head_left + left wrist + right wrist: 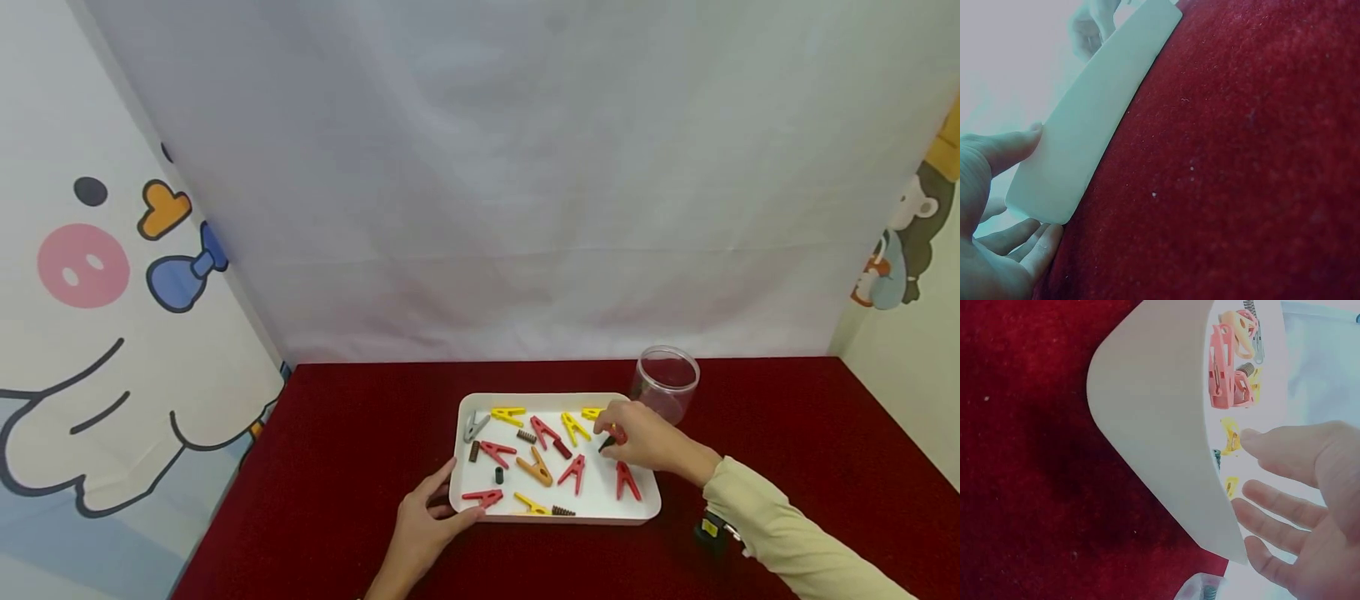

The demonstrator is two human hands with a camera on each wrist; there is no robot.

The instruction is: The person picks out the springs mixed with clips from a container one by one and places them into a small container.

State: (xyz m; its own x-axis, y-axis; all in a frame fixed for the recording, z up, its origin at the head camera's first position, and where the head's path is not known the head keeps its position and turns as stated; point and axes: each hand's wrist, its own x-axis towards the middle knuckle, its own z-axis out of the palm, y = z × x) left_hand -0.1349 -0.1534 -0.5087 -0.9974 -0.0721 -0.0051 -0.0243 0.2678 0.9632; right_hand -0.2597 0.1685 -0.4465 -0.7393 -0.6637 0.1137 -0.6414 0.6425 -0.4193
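A white tray (517, 518) holds several red, yellow, orange and grey plastic clips and several small coil springs. My left hand (423, 521) grips the tray's near left corner; in the left wrist view the thumb lies against its wall (1097, 119) and the fingertips are at the bottom corner. Inside the tray's right part, my right hand (637, 433) reaches down with thumb and index finger apart around a small dark piece (606, 444). In the right wrist view the thumb is beside a yellow clip (1230, 436), and the tray wall partly hides a dark green coil (1216, 457).
A clear round jar (667, 387) stands just behind the tray's far right corner, close to my right hand. Dark red cloth (360, 442) covers the table. A pale curtain (525, 208) hangs along the back edge, with printed panels at both sides.
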